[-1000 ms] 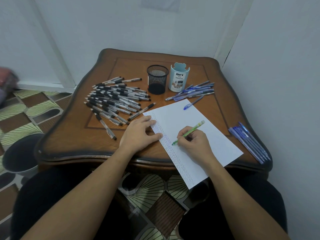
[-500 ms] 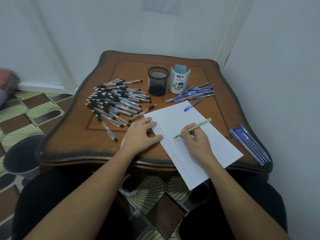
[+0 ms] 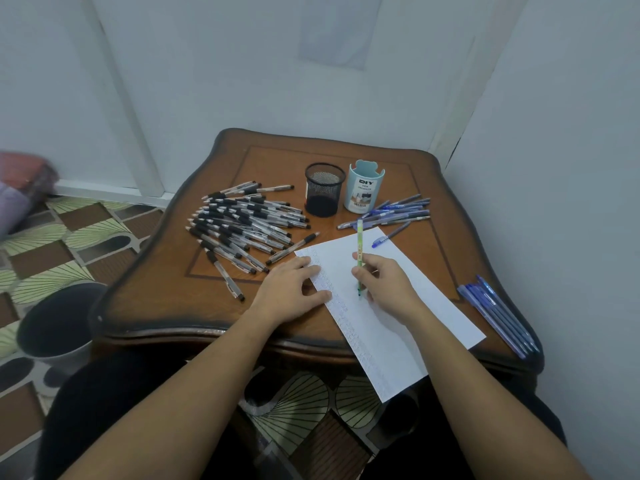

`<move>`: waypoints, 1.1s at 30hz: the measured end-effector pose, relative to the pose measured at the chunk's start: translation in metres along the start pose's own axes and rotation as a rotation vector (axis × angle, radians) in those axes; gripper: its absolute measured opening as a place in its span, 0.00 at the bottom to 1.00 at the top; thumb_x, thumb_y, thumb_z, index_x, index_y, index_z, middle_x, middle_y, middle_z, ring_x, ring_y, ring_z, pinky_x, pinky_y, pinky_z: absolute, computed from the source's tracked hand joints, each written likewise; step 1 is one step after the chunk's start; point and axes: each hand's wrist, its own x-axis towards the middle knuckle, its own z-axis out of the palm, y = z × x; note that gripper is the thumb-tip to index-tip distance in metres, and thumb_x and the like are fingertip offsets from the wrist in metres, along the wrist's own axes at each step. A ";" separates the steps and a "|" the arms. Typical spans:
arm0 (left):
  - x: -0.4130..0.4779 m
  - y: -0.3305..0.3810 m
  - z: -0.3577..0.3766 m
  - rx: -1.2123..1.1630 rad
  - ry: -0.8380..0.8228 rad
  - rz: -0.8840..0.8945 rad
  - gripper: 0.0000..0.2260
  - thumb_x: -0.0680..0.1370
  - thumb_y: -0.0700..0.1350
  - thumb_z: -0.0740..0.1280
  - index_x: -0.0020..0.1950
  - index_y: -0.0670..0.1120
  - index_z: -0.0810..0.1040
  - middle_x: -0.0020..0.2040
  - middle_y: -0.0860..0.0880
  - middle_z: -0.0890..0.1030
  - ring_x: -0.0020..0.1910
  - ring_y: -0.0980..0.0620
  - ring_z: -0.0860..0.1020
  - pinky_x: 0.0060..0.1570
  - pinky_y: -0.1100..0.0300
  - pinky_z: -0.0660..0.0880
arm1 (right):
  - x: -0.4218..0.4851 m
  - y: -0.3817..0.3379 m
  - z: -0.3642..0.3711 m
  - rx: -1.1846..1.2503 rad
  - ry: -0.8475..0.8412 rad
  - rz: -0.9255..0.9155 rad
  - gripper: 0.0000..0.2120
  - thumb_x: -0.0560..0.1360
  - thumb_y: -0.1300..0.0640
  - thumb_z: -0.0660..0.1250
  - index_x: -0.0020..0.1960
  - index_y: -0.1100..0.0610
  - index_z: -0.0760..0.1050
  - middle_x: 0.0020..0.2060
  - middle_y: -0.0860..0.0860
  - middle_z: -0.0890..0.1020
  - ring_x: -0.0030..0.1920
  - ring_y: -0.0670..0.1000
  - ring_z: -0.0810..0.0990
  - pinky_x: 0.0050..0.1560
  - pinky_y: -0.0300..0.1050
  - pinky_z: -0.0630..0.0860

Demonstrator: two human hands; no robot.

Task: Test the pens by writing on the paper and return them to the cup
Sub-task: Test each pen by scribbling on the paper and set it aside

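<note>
- Patterned floor (image 3: 308, 393) in green and brown shows under the near edge of a wooden worktop (image 3: 166, 299), with a dark round bin (image 3: 55, 327) standing on it to the left.
- A white paper (image 3: 408, 327) lies askew on the worktop, its nearest corner hanging past the edge; a column of small written marks runs down its left margin.
- The left hand (image 3: 287, 292) lies flat with straight fingers, holding nothing, its fingertips pressing on the paper's left edge.
- The right hand (image 3: 388, 285) has its fingers curled round a green pen (image 3: 360, 239), held almost upright with its tip down at the paper, just beside the column of marks.
- A row of blue pens (image 3: 498, 317) lies side by side near the worktop's right edge, apart from the paper.
- A heap of black-grip pens (image 3: 242, 226) spreads out left of the paper.
- One single blue pen (image 3: 391, 235) lies at the paper's far corner.
- Behind it lies a loose blue cluster (image 3: 394, 211) of pens.
- Farthest stand a black mesh cup (image 3: 325, 188) and, just beside it, a pale blue cup (image 3: 363, 194) marked DIY, in front of pale walls.
</note>
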 end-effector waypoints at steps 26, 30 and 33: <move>-0.163 -0.227 -0.154 -0.066 0.491 -0.519 0.26 0.76 0.50 0.69 0.73 0.46 0.70 0.72 0.47 0.71 0.70 0.50 0.68 0.69 0.56 0.62 | 0.044 -0.214 0.270 -0.239 -0.545 -0.503 0.18 0.81 0.56 0.65 0.70 0.56 0.73 0.50 0.47 0.79 0.47 0.48 0.77 0.48 0.40 0.73; -0.185 -0.255 -0.157 -0.073 0.515 -0.601 0.26 0.76 0.51 0.69 0.73 0.49 0.69 0.72 0.48 0.70 0.70 0.50 0.68 0.69 0.53 0.65 | 0.044 -0.240 0.322 -0.281 -0.583 -0.488 0.22 0.81 0.54 0.64 0.74 0.56 0.68 0.64 0.54 0.78 0.46 0.49 0.79 0.37 0.37 0.73; -0.191 -0.268 -0.156 -0.090 0.515 -0.645 0.27 0.76 0.52 0.69 0.73 0.50 0.68 0.72 0.48 0.70 0.69 0.50 0.68 0.68 0.52 0.65 | 0.045 -0.245 0.345 -0.372 -0.621 -0.472 0.26 0.81 0.52 0.64 0.76 0.57 0.64 0.69 0.56 0.74 0.61 0.55 0.77 0.57 0.48 0.76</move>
